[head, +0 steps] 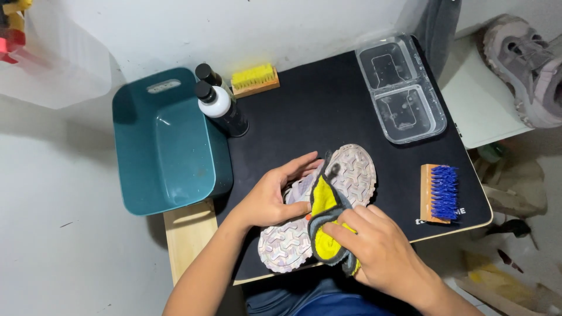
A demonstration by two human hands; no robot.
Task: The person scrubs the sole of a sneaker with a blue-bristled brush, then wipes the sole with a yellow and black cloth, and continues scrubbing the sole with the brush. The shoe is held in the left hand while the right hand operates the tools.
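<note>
A pale lilac shoe [351,169] lies sole-up on the black mat [316,111], its patterned tread facing me. My left hand [275,196] grips the shoe's side near the middle, fingers spread over the edge. My right hand [380,246] presses a yellow and grey cloth [325,205] against the sole, the cloth draped across the shoe's waist. The shoe's upper is hidden beneath it.
A teal plastic basin [167,146] stands at the left. Two black-capped bottles [219,105] and a yellow-bristled brush [254,79] sit behind. A clear two-part plastic container [401,88] is at the back right, a blue-bristled wooden brush [439,193] at the right. Another shoe [524,70] rests on a white surface.
</note>
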